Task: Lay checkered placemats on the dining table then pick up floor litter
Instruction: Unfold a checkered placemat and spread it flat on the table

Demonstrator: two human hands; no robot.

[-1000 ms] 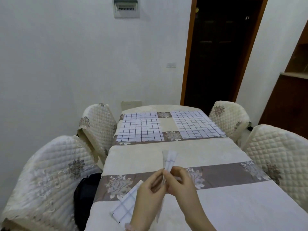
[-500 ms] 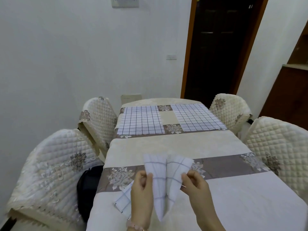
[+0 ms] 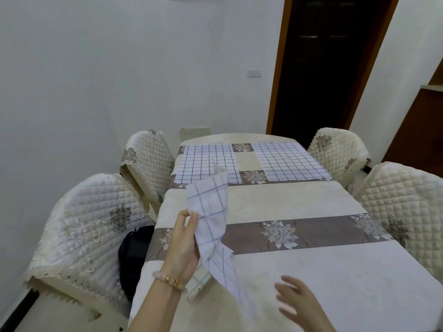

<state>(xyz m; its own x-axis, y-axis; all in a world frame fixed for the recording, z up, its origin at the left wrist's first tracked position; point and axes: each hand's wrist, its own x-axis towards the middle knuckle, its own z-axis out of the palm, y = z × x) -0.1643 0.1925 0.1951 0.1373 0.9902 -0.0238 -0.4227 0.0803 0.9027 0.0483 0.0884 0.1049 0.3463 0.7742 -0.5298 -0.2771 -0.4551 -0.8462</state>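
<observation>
Nearest me, my right hand (image 3: 297,305) hovers over the table (image 3: 335,271), grip wide, fingers spread, holding nothing. Just left of it, my left hand (image 3: 184,245) has its grip pinched on a half-unfolded checkered mat (image 3: 212,212), raised above the table's near left side. A folded mat (image 3: 199,285) lies beneath it. At the far end, the far left mat (image 3: 206,162) and far right mat (image 3: 290,161) lie flat, side by side but apart.
</observation>
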